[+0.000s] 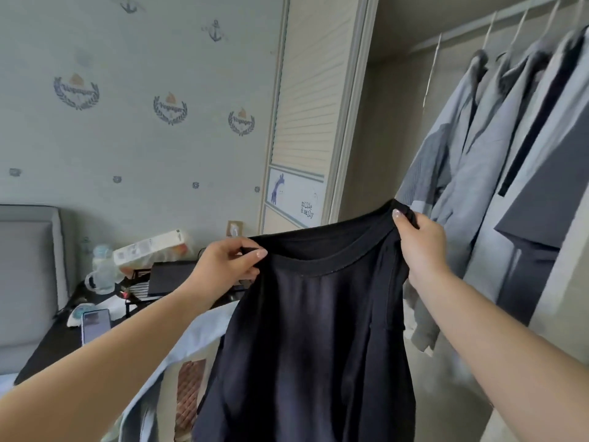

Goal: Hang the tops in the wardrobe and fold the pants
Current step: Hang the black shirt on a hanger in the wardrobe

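Observation:
A black top [306,339] with a ribbed round neckline hangs in the air in front of me, spread between both hands. My left hand [226,266] pinches its left shoulder, thumb on top. My right hand [420,244] grips its right shoulder, held a little higher. The open wardrobe [395,129] is at the right; its rail [497,19] carries several white hangers with light blue and grey tops [497,173]. A pale blue garment [188,342] lies draped below the black top, over a basket edge.
A sliding wardrobe door [306,122] with slats stands in the centre. At the left, a dark bedside table [57,342] holds a phone [95,323], a baby bottle [103,272], a box and a small rack. A grey headboard [28,282] is at the far left.

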`<control>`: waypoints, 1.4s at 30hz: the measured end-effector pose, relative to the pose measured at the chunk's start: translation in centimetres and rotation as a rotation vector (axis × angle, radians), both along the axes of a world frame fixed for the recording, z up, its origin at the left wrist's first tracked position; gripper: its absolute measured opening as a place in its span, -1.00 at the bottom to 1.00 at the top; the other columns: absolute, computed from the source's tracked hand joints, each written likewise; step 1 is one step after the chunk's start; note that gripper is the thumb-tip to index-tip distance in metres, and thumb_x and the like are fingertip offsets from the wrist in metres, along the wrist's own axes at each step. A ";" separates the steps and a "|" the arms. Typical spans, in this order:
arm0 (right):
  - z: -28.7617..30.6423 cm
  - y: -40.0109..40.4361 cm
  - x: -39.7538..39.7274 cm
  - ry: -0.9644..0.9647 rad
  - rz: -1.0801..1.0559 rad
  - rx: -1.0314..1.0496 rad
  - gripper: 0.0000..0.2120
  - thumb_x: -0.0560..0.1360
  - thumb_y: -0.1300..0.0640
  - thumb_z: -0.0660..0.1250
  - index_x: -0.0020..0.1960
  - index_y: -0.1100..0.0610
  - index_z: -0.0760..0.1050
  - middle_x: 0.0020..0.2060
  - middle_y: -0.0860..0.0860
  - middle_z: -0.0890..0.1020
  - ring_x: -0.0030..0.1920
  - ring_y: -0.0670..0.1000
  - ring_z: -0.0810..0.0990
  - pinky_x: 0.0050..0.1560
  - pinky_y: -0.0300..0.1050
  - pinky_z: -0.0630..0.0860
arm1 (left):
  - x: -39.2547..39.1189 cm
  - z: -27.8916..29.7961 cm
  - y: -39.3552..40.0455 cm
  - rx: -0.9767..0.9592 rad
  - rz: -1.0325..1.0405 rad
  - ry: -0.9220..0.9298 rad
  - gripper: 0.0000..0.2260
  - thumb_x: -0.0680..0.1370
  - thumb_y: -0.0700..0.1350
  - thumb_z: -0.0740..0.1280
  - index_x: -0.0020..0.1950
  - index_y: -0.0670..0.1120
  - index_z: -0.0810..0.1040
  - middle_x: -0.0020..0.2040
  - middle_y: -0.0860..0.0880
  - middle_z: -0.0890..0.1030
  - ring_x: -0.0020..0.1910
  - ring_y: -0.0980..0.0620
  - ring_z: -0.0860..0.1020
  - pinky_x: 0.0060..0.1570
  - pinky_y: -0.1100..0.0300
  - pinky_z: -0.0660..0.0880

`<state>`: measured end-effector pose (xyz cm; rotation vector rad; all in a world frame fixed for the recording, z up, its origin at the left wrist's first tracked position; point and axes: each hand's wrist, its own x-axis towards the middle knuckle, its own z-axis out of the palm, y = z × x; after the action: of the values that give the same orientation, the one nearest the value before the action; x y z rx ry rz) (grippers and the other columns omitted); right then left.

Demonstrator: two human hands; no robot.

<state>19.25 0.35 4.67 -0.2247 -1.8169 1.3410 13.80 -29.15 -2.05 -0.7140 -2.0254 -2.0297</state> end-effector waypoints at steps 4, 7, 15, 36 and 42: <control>2.2 2.7 -4.5 0.032 -0.120 0.015 -0.57 0.51 -0.10 0.29 -0.04 0.33 0.51 -0.15 0.30 0.58 -0.18 0.15 0.56 0.03 0.17 0.54 | -7.3 2.7 3.7 0.196 -0.174 -0.014 -0.81 0.49 -0.21 0.39 -0.28 0.02 0.67 -0.28 0.04 0.64 -0.22 0.05 0.67 -0.18 0.31 0.56; 3.9 4.1 -7.2 0.035 -0.209 0.037 -0.72 0.51 -0.10 0.29 -0.17 0.10 0.56 -0.14 0.15 0.64 -0.08 0.15 0.61 0.05 0.19 0.56 | -11.8 5.0 5.8 0.331 -0.317 -0.044 -0.86 0.48 -0.17 0.38 -0.27 -0.03 0.67 -0.13 -0.08 0.67 -0.09 -0.01 0.67 -0.09 0.27 0.57; 8.5 7.7 -12.5 -0.038 -0.311 0.195 -0.74 0.55 -0.02 0.28 -0.20 0.11 0.58 -0.29 0.00 0.63 -0.25 -0.01 0.58 -0.32 -0.19 0.42 | -20.5 12.4 13.1 0.513 -0.690 -0.134 -0.78 0.44 -0.08 0.37 -0.01 -0.20 0.60 -0.01 -0.18 0.67 -0.03 -0.07 0.66 -0.06 0.20 0.59; 29.4 22.4 -33.4 0.050 -0.551 0.557 -0.43 0.54 -0.02 0.24 0.50 0.08 0.19 0.44 0.11 0.31 0.38 0.11 0.36 0.17 -0.14 0.30 | -35.4 28.0 33.1 0.389 -0.627 0.012 -0.77 0.56 -0.28 0.30 0.20 -0.11 0.56 0.03 -0.12 0.66 -0.05 0.02 0.64 -0.07 0.23 0.57; 33.2 27.1 -38.3 0.044 -0.475 0.423 -0.37 0.54 -0.11 0.24 0.48 0.17 0.19 0.37 0.15 0.40 0.32 0.19 0.42 0.26 0.01 0.42 | -39.0 29.5 36.6 0.344 -0.548 0.094 -0.79 0.55 -0.25 0.33 0.14 -0.05 0.60 -0.02 -0.06 0.70 -0.07 0.08 0.67 -0.12 0.26 0.57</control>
<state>-19.07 27.45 37.85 -0.3657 -1.8158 0.6150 -25.20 7.46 27.49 -1.3631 -1.4733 -2.4775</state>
